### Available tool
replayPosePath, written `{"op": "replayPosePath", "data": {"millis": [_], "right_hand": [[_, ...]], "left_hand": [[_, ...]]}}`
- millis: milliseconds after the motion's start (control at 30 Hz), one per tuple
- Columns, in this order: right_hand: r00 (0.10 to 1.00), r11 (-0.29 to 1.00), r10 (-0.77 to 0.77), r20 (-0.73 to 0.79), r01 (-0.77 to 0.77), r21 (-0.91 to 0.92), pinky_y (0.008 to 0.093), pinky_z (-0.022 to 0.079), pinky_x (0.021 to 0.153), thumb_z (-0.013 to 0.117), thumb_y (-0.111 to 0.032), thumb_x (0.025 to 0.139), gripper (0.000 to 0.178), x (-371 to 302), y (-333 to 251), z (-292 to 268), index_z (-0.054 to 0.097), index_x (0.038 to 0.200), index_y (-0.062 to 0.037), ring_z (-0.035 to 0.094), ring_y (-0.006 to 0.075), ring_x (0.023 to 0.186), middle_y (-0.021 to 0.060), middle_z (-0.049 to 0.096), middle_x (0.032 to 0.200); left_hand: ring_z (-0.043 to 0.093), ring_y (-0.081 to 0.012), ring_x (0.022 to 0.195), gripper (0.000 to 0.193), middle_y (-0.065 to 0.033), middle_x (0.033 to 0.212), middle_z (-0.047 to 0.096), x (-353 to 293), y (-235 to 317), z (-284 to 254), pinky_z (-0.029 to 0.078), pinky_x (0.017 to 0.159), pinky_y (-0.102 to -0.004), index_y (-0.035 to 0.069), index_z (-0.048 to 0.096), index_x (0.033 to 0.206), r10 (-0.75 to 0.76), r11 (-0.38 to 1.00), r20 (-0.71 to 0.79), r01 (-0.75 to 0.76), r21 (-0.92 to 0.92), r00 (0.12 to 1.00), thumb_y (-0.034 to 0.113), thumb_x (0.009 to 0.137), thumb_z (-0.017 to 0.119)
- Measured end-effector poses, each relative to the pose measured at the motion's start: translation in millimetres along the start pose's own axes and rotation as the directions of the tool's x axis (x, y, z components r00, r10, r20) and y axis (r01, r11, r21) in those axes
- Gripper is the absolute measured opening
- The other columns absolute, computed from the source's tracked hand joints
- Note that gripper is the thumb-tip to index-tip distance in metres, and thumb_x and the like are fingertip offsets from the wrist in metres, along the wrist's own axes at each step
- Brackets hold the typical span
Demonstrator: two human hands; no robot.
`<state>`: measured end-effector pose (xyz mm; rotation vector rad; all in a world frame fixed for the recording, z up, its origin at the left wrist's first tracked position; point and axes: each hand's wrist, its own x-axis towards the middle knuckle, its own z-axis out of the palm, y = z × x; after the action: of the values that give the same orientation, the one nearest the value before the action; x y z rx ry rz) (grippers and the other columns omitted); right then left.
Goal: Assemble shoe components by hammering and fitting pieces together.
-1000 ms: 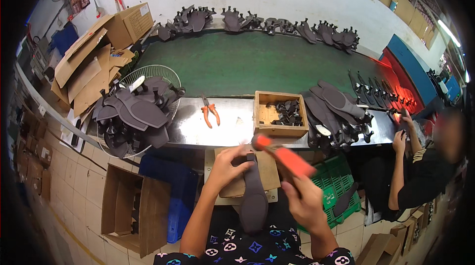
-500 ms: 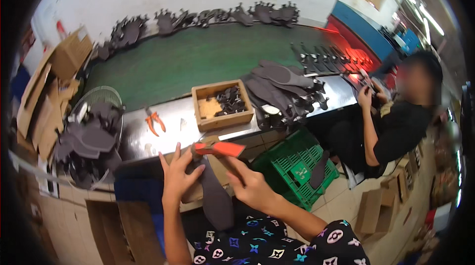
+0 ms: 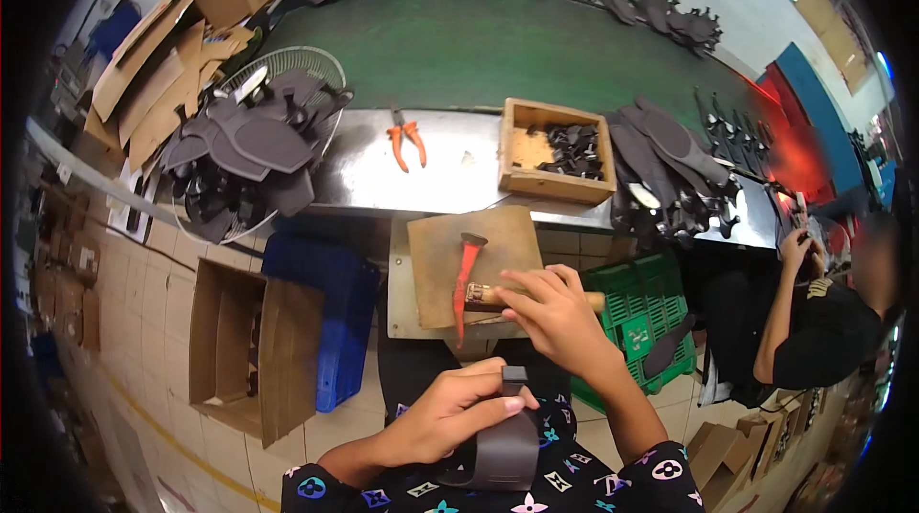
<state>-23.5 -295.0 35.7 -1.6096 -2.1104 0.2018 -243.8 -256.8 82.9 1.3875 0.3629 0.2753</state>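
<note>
In my left hand [image 3: 466, 408], close to my lap, is a dark grey paddle-shaped piece [image 3: 507, 451] with a small black block [image 3: 515, 378] at its upper end. The fingers and thumb close round it, hiding part of its length. A hammer [image 3: 464, 278] with a red head lies on the tan board [image 3: 436, 235]. Over its wooden handle, my right hand [image 3: 560, 312] has its fingers stretched out, touching or just above the wood and not wrapped round it.
Orange-handled pliers [image 3: 406, 143] and a wooden box [image 3: 512, 183] of small black parts sit on the metal bench. Grey pieces [image 3: 254, 135] fill a wire basket at left; more pile up beside the box. Blue and green crates stand below. At right a person [image 3: 814, 322] works.
The hammer has gone from my raised right hand onto the board, and those fingers have loosened. My left hand has drawn the grey piece off the board toward my lap. The view has shifted.
</note>
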Motion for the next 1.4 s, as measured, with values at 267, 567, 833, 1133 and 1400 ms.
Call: {"op": "replayPosePath", "data": {"millis": [267, 567, 833, 1133, 1400], "right_hand": [[0.983, -0.113, 0.002, 0.184, -0.182, 0.977, 0.0242, 0.051, 0.06, 0.059, -0.034, 0.1, 0.04, -25, -54, 4, 0.06, 0.113, 0.0031, 0.06, 0.014, 0.089, 0.0186, 0.057, 0.123], [0.999, 0.403, 0.009, -0.051, 0.043, 0.914, 0.0534, 0.029, 0.11, 0.069, -0.022, 0.088, 0.031, -16, -63, -31, 0.072, 0.104, 0.005, 0.068, 0.0405, 0.106, 0.0257, 0.072, 0.102], [0.935, 0.48, -0.352, -0.033, 0.211, 0.852, 0.0448, 0.045, 0.093, 0.077, -0.016, 0.08, 0.034, -2, -46, -60, 0.072, 0.104, 0.0077, 0.068, 0.0364, 0.104, 0.0212, 0.071, 0.107], [0.731, 0.377, -0.68, -0.055, 0.414, 0.829, 0.0357, 0.051, 0.061, 0.07, -0.014, 0.088, 0.028, 22, -50, -68, 0.065, 0.089, 0.0144, 0.058, 0.0325, 0.072, 0.0221, 0.062, 0.086], [0.963, 0.612, -0.263, 0.053, 0.124, 0.781, 0.0573, 0.042, 0.103, 0.067, -0.027, 0.088, 0.042, 1, -74, -63, 0.07, 0.107, 0.0106, 0.067, 0.0444, 0.105, 0.0312, 0.067, 0.11]], "left_hand": [[0.05, -0.0215, 0.126, 0.038, -0.0155, 0.129, 0.056, -14, 4, 1, 0.038, 0.107, -0.0321, -0.006, 0.06, 0.122, -0.199, 0.925, 0.279, 0.275, -0.263, 0.939, 0.024, 0.106, 0.043], [0.054, -0.0272, 0.114, 0.04, -0.0192, 0.117, 0.057, -22, -5, 6, 0.041, 0.099, -0.0344, -0.006, 0.055, 0.123, -0.085, 0.988, 0.219, 0.11, -0.105, 0.972, 0.029, 0.107, 0.043], [0.057, -0.028, 0.104, 0.038, -0.0191, 0.108, 0.057, -19, -17, 8, 0.044, 0.09, -0.0354, -0.003, 0.053, 0.123, 0.165, 0.985, 0.416, -0.125, -0.122, 0.894, 0.03, 0.107, 0.044], [0.058, -0.0133, 0.103, 0.033, -0.0076, 0.106, 0.066, -8, -21, 14, 0.043, 0.093, -0.0266, -0.004, 0.064, 0.111, 0.174, 0.78, 0.698, 0.336, -0.528, 0.694, 0.024, 0.104, 0.05], [0.059, -0.0155, 0.098, 0.032, -0.0099, 0.102, 0.066, -29, -15, 11, 0.046, 0.086, -0.0301, -0.003, 0.066, 0.109, 0.081, 0.881, 0.381, 0.113, -0.459, 0.921, 0.025, 0.103, 0.053]]}}
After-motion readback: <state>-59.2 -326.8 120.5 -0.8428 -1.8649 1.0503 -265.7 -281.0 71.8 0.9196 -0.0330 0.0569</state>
